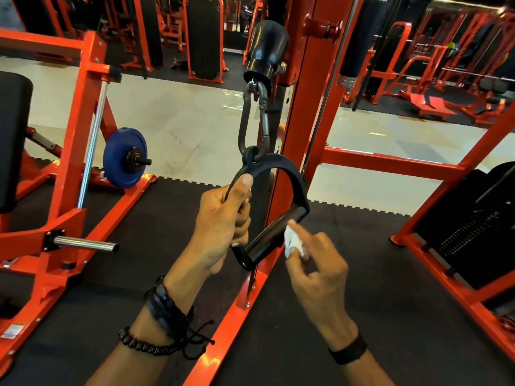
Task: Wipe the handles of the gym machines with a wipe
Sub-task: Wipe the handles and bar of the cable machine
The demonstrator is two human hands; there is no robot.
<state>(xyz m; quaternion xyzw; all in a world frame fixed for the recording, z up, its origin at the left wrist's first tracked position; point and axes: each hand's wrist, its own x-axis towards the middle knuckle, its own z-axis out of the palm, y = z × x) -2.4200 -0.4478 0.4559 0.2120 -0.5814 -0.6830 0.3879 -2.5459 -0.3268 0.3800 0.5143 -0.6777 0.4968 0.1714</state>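
A black D-shaped cable handle [271,232] hangs from a grey carabiner [252,121] under a black stopper on the orange cable machine. My left hand [225,227] grips the handle's left side strap, thumb pointing up along it. My right hand [315,263] pinches a small crumpled white wipe [292,242] and holds it against the handle's black grip bar, near the bar's right end.
The orange upright post [301,107] of the cable machine stands just behind the handle. At left is an orange plate-loaded machine with a blue weight plate [124,157] and a chrome peg [86,243]. A weight stack [479,227] sits at right. Black rubber mats cover the floor.
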